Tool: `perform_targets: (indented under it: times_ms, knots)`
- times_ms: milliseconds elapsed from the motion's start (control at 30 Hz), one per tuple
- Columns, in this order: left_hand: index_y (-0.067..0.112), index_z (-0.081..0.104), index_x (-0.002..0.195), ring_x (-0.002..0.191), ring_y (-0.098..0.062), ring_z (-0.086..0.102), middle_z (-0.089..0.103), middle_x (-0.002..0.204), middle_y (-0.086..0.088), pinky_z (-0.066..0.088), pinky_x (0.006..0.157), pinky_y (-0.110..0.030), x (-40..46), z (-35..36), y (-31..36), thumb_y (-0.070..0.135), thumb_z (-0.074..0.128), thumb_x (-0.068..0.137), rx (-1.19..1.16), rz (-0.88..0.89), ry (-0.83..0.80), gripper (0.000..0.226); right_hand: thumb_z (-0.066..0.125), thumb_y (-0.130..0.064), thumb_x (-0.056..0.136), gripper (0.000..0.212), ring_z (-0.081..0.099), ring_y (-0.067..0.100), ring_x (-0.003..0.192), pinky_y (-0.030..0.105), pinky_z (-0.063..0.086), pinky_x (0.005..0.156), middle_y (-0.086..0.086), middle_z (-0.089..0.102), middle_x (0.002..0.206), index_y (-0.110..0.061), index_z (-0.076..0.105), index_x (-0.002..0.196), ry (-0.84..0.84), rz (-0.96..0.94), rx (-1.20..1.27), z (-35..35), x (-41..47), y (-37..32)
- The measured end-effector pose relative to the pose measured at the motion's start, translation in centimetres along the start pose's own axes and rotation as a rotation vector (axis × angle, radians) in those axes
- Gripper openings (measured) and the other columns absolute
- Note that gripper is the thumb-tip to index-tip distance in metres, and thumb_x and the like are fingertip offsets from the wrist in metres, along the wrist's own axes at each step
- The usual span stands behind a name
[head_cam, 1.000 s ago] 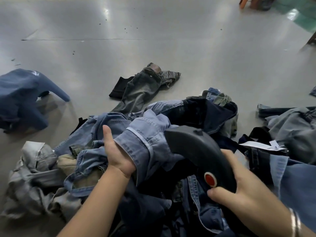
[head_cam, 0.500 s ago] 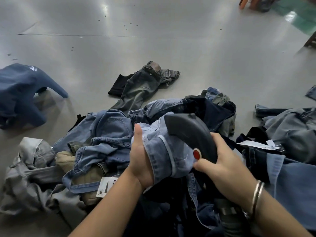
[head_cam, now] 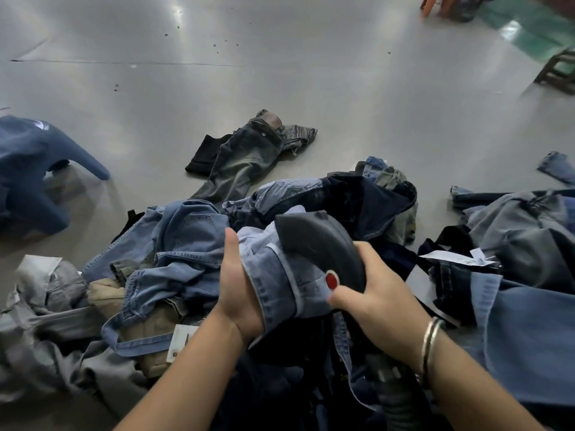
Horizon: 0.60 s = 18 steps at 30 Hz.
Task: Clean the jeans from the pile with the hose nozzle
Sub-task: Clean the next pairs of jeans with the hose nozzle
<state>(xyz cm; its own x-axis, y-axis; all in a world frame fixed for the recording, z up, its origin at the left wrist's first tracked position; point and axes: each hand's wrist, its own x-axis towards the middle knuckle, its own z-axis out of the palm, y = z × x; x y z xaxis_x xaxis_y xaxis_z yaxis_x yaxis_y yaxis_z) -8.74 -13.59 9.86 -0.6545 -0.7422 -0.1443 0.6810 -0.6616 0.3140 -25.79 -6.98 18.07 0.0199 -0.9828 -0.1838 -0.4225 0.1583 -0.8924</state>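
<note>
Both hands work at the middle of the heap: my left hand (head_cam: 238, 290) grips a folded light-blue jeans (head_cam: 273, 275) cuff, thumb up and fingers wrapped behind the cloth, while my right hand (head_cam: 378, 303) is curled round the black nozzle (head_cam: 317, 244), thumb lying just below its red button (head_cam: 332, 279). The nozzle head presses against the top of the held denim. A ribbed hose (head_cam: 395, 396) runs down from the nozzle under my right wrist, which wears a metal bangle (head_cam: 431, 346).

Far left, a blue plastic stool (head_cam: 34, 169) stands on the grey floor (head_cam: 311, 73), apart from the clothes. Below it lies a pale grey garment (head_cam: 46, 306) at the pile's left edge, touching a khaki piece (head_cam: 146, 321) half buried under blue denim. A white tag (head_cam: 180, 340) shows just beside my left forearm. The pile (head_cam: 186, 244) itself crowds round both hands, mixed light and dark denim heaped on all sides, so the lower part of the held jeans is hidden.

Beyond the pile, one faded grey-green pair (head_cam: 245, 157) lies flat on the floor with a black cloth (head_cam: 202, 157) beside it. Right of the nozzle, navy fabric (head_cam: 373, 200) rises behind my hand. Further right, a paper label (head_cam: 457, 258) rests on dark denim, and more grey and blue jeans (head_cam: 522, 228) spread to the frame edge. Top right, stool legs (head_cam: 557, 73) and a green mat (head_cam: 529, 29) sit well away.
</note>
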Motion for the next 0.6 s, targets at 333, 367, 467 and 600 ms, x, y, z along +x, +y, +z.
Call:
perform_targets:
  times_ms: [333, 367, 467, 600]
  knots:
    - [0.018, 0.053, 0.133, 0.117, -0.032, 0.055, 0.057, 0.133, -0.011, 0.043, 0.1, -0.045, -2.7, -11.3, 3.8, 0.072, 0.04, 0.085, 0.051, 0.387, 1.1, 0.074, 0.068, -0.004, 0.079, 0.032, 0.059, 0.023, 0.067, 0.043, 0.052, 0.068, 0.001, 0.062, 0.079, -0.027, 0.05, 0.092, 0.221, 0.152, 0.079, -4.1, 1.1, 3.0]
    - [0.019, 0.049, 0.136, 0.12, -0.031, 0.052, 0.053, 0.137, -0.009, 0.042, 0.103, -0.043, -3.2, -12.2, 3.0, 0.066, 0.045, 0.086, 0.043, 0.4, 1.267, 0.069, 0.068, -0.005, 0.079, 0.031, 0.06, 0.023, 0.067, 0.042, 0.053, 0.067, 0.002, 0.062, 0.08, -0.027, 0.05, 0.091, 0.201, 0.178, 0.054, -4.1, 0.9, 3.4]
    - [0.007, 0.034, 0.143, 0.133, -0.038, 0.036, 0.034, 0.148, -0.018, 0.031, 0.109, -0.046, -3.4, -12.5, -0.7, 0.054, 0.052, 0.087, 0.467, 0.329, 1.779, 0.076, 0.067, -0.01, 0.082, 0.026, 0.061, 0.023, 0.067, 0.04, 0.054, 0.064, 0.001, 0.062, 0.079, -0.027, 0.05, 0.091, 0.155, 0.22, 0.013, -3.8, 0.8, 3.9]
    - [0.007, 0.059, 0.121, 0.124, -0.034, 0.044, 0.048, 0.132, -0.016, 0.036, 0.101, -0.045, -1.2, -9.1, -3.8, 0.034, 0.062, 0.081, 1.831, 0.65, 1.069, 0.048, 0.067, -0.012, 0.083, 0.026, 0.06, 0.02, 0.068, 0.041, 0.054, 0.069, -0.004, 0.061, 0.078, -0.028, 0.049, 0.093, 0.153, 0.19, -0.001, -3.7, 0.9, 3.7]
